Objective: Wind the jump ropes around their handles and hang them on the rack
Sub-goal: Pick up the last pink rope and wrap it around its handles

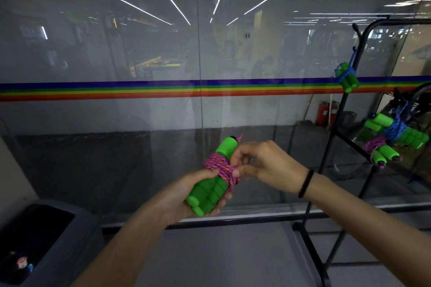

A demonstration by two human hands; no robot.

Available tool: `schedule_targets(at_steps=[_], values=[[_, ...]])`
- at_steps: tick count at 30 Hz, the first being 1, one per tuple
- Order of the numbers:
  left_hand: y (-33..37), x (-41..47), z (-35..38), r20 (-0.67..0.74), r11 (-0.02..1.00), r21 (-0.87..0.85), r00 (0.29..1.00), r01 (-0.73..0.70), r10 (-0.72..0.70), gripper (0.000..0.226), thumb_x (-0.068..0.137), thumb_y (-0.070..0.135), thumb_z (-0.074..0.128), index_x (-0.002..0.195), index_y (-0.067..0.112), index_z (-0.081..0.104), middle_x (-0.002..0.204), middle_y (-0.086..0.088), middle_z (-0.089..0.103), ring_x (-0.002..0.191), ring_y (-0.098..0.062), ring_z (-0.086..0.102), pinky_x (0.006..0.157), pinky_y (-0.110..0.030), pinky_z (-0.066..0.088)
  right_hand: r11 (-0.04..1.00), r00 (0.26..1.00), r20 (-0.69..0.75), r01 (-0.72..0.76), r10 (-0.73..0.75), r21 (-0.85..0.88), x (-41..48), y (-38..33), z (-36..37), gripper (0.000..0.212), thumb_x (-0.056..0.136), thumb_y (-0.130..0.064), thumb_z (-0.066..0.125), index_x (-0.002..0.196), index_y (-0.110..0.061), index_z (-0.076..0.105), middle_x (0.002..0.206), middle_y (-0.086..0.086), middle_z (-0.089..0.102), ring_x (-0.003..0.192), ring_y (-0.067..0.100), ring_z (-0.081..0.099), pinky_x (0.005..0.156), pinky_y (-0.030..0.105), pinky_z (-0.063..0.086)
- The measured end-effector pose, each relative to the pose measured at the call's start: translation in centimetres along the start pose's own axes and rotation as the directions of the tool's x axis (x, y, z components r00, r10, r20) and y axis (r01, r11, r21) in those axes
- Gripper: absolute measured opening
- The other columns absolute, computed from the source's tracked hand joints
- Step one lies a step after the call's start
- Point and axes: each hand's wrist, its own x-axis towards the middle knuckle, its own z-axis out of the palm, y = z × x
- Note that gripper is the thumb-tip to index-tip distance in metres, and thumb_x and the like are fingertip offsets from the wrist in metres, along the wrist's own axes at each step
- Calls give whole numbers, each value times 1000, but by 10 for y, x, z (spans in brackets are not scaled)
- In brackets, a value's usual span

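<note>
- Head view: the left hand [184, 193] is clamped round the lower end of the paired green foam handles [210, 191], well to the left of the black rack [311, 251] and below its top bar
- The pink-and-purple rope [218, 164] is wound round the middle of the handles; the right hand [263, 165] pinches the coil on the side nearer the rack, thumb and fingertips closed on a strand
- The two hands are together, meeting at the coil
- On the rack hang three wound bundles: a blue one [347, 79] high on the near upright, a blue one [396, 130] lower down, and a purple one [382, 154] just under that
- By my judgement the winding is nearly done and the end is being tucked or looped for hanging
- Risk: if the pinch slips before the end is secured, the outer turns may spring loose and unravel down the handles
- Risk: the foam is soft, so a loose left-hand grip could let the two handles slide apart and slacken the coil
- Risk: a loop left too short or too slack could fail to catch the rack's hook, which I cannot make out clearly, and the bundle would drop
</note>
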Motion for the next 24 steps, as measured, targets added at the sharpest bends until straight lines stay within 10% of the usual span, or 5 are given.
schedule_targets(at_steps=[11, 24], values=[[-10, -2, -11, 73, 981, 196, 997, 10, -25, 24, 65, 23, 69, 87, 12, 64, 74, -8, 69, 57, -15, 59, 56, -25, 53, 838, 877, 473, 316, -80, -445, -8, -17, -5, 20, 92, -28, 49, 90, -10, 55, 99, 4, 60, 86, 16, 52, 69, 27, 35], [-10, -2, -23, 197, 999, 39, 980, 27, -34, 28, 69, 19, 63, 92, 5, 70, 91, -16, 71, 73, -21, 68, 76, -34, 55, 917, 937, 258, 302, -235, -261, -1, -4, -11, 15, 92, -32, 45, 78, -28, 49, 78, -11, 49, 80, 1, 34, 75, 19, 21]])
